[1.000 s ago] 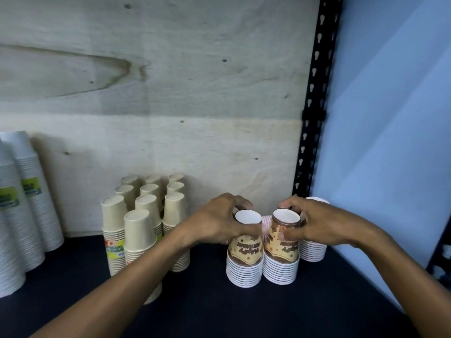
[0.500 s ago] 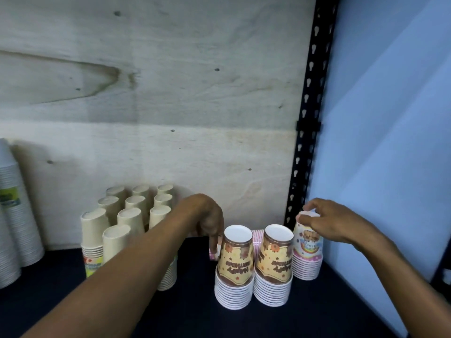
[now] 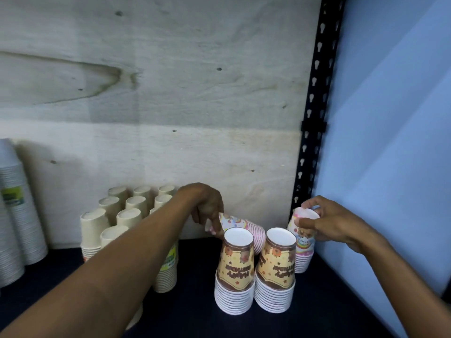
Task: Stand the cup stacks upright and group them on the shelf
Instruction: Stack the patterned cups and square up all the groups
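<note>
Since half a second ago, my left hand (image 3: 207, 211) has lifted the pink stack (image 3: 240, 226) that lay behind the 2 brown stacks: it now hangs tilted, nearly on its side, with its closed end pinched between my fingers and its rims pointing right toward the plywood back panel (image 3: 170, 93). How many cups it holds I cannot tell, because the left brown stack (image 3: 235, 269) hides its lower edge. My right hand (image 3: 327, 223) now curls round the top of the rainbow stack (image 3: 302, 242), which leans slightly left at the far right of the shelf (image 3: 317, 313), just beside the black slotted upright (image 3: 314, 93). My fingers cover most of its print; only a bear figure and some letters show, too small to read.

Both brown stacks stand upside down, touching each other, the right brown stack (image 3: 275, 269) just in front of the rainbow one. Their lettering is inverted and I cannot read it with any certainty.

My left forearm crosses the group of beige stacks (image 3: 127, 215), hiding its right front part; a green and yellow label (image 3: 170, 258) peeks out beside my arm, its text illegible. At the left edge, tall white stacks (image 3: 14, 215) are cut off by the frame, and their green label (image 3: 12, 195) is blurred.
</note>
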Available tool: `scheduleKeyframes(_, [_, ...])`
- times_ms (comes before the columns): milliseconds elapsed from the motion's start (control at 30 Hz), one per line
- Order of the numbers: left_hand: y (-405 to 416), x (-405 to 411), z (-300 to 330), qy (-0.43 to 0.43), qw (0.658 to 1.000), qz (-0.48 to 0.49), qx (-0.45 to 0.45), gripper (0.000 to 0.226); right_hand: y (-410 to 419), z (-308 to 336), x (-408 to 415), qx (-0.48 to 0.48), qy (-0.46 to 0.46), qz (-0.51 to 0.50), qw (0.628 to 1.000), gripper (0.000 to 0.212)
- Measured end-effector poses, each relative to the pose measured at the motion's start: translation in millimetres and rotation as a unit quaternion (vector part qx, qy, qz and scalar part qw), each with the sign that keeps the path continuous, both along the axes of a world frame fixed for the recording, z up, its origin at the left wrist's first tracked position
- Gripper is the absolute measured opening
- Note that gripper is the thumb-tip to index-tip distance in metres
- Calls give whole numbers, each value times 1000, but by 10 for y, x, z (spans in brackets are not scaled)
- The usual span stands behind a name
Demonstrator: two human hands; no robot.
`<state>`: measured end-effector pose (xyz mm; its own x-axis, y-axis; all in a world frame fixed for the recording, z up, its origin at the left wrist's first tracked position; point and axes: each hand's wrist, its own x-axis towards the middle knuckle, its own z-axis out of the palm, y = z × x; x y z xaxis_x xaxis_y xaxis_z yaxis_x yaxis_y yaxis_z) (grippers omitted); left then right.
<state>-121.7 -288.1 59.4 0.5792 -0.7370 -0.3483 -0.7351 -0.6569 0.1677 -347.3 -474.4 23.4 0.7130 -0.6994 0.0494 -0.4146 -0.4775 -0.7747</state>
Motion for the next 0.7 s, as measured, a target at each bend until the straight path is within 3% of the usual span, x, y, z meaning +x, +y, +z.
scheduleKeyframes(100, [-15,109,102,0,999,-6,-43,49,-59,-24,176,30,-38,33,998,37])
scheduleKeyframes(233, [-43,178,169,-109,988,-54,-97,72,-23,-22,414,56,-79,83,992,49])
scheduleKeyframes(367, [-51,202,130,-119,977,-82,-154,66,-62,-101,620,55,-110,113,986,51])
scheduleKeyframes(567, [-66,219,81,-107,981,-86,-136,71,-80,-252,787,43,-128,154,979,48])
scheduleKeyframes(700, [-33,233,30,-57,992,-50,-97,48,-138,-325,776,57,-111,177,976,61])
